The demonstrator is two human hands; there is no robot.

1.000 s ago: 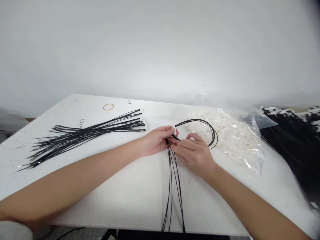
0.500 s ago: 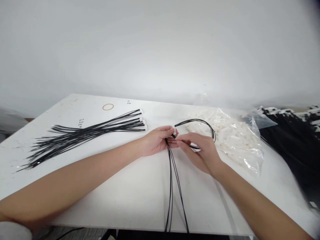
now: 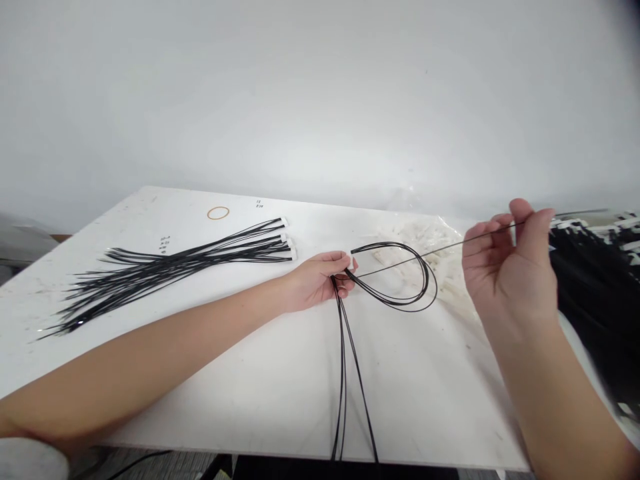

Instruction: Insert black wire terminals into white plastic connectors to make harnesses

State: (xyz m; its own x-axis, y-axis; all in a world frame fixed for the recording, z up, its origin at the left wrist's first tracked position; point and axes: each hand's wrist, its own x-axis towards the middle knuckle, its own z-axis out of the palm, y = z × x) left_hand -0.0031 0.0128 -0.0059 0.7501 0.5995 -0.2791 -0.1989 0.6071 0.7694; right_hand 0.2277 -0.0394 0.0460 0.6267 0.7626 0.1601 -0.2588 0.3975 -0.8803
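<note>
Over the middle of the table, my left hand [image 3: 316, 281] pinches a small white connector [image 3: 350, 261] between thumb and fingers. Black wires [image 3: 425, 277] loop out from it to the right and curve back to the hand, while more black wires [image 3: 343, 373] hang down past the table's front edge. Off to the right, my right hand [image 3: 517, 280] is raised, its thumb and fingertips closed on a single thin black wire [image 3: 453, 244]. That wire runs taut back toward my left hand; its inner end is hidden by the fingers.
Finished-looking bundles of black wires [image 3: 180, 263] with white connectors [image 3: 290, 240] lie on the left. Behind them is a rubber band [image 3: 219, 213]. A clear bag of white pieces [image 3: 445, 230] sits at right, beside a large pile of black wires [image 3: 595, 287].
My right hand has moved away from my left, out to the right and up, drawing the single wire into a long line. My left hand has stayed in place with the connector.
</note>
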